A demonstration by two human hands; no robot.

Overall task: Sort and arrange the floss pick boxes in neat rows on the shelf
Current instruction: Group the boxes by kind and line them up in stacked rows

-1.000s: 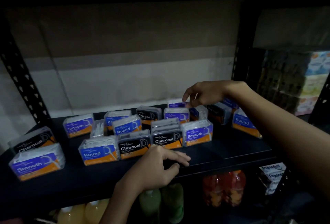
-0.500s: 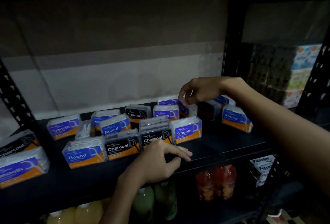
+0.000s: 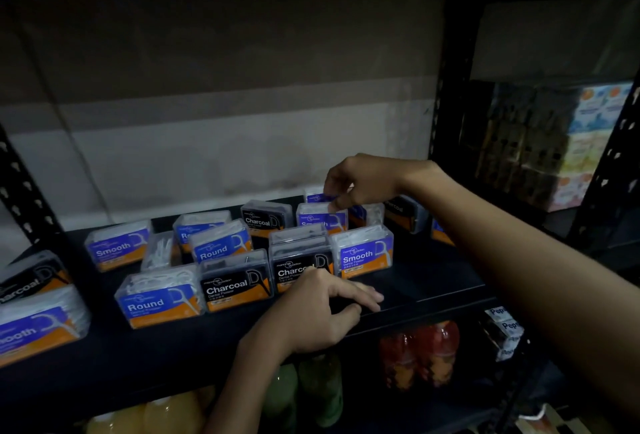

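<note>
Our right hand (image 3: 363, 180) has dropped from hovering to pinch a blue floss box (image 3: 320, 197) at the far row of the shelf (image 3: 433, 281). Our left hand (image 3: 320, 309) stays resting on the near edge, fingers loose, holding nothing.

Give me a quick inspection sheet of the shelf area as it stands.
Surface: dark shelf, dimly lit.
Job's things: floss pick boxes scattered, not in rows; front run reads Round box, Charcoal box, second Charcoal box, Smooth box; more Smooth, Round and Charcoal boxes behind and at far left.
Clutter: nothing seen.
Hands: left hand rests on the shelf's front edge, holding nothing; right hand reaches over the back boxes, fingertips at a blue box; grip unclear.
Cables: nothing seen.
Surroundings: bottles on the shelf below; stacked cartons at right; bare wall behind.
</note>
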